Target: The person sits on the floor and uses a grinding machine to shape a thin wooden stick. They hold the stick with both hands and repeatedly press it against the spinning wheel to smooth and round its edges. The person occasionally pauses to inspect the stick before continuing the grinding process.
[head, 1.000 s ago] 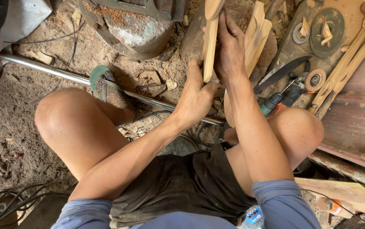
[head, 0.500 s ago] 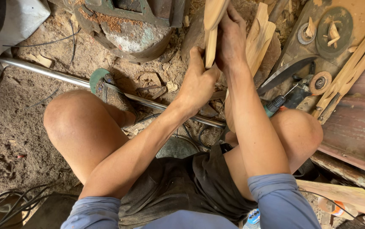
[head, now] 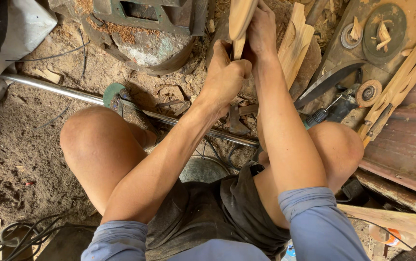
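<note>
Both hands hold one pale wooden stick (head: 241, 21) that stands up at the top of the view, above the long shiny metal pipe (head: 72, 94) lying across the dirt floor. The left hand (head: 227, 77) is wrapped tight around the thin lower end of the stick, and the right hand (head: 262, 30) is closed on it just above, the two hands touching. Past the pipe sits a rusty green machine (head: 145, 24), a curved knife blade (head: 329, 82) lies off to the pipe's right end near a small round grinding disc (head: 368, 93), and more cut wood pieces (head: 297, 43) lean just right of the hands.
</note>
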